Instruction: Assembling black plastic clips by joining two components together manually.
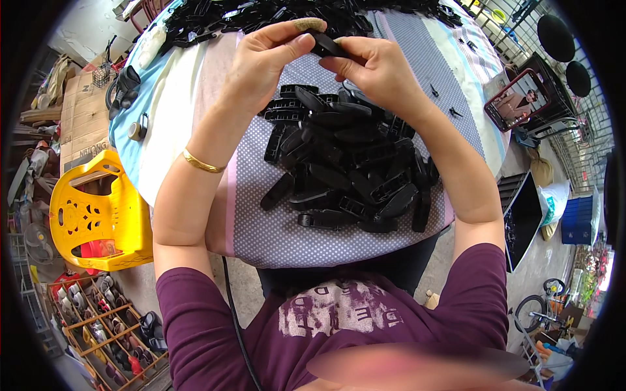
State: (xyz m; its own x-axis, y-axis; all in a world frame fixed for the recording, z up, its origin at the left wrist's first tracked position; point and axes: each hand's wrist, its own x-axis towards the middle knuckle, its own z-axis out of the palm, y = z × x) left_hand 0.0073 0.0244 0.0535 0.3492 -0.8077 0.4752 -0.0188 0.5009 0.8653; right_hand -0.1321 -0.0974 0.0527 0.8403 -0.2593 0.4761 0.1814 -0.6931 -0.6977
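Over the far part of the cloth-covered table, both my hands hold one elongated black plastic piece (328, 45). My left hand (264, 62) is closed on its left end between thumb and forefinger, and a tan cover sits on the forefinger's tip. My right hand (385, 72) pinches the right end. Below my hands lies a heap of similar black plastic pieces (345, 169), some smooth and rounded, others showing slotted frames. A larger pile of black parts (261, 19) spreads along the far edge. The held piece's exact kind cannot be made out.
A patterned cloth (261, 241) covers the round table. A phone (518, 101) stands at the right edge, near small black bits (455, 112). A yellow chair (101, 208) is at the left, a shoe rack (104, 326) lower left, and a black bin (521, 218) to the right.
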